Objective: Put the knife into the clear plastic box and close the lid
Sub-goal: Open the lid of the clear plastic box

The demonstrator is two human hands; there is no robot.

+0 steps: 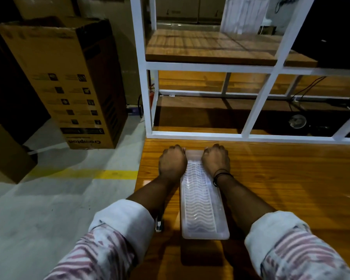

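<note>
Over on the left, past the table (291,178) edge, a tall cardboard carton (69,81) stands on the floor. Moving right, a bit of metal that's probably the knife (158,224) peeks out under the left forearm, lying beside the clear plastic box (202,203), so not packed yet. Left hand (172,162) and right hand (216,160) are both curled down over the box's far end, one per corner, knuckles up, wrists low. Looks like they're working the lid there, though whether they actually grip it, I can't tell.
</note>
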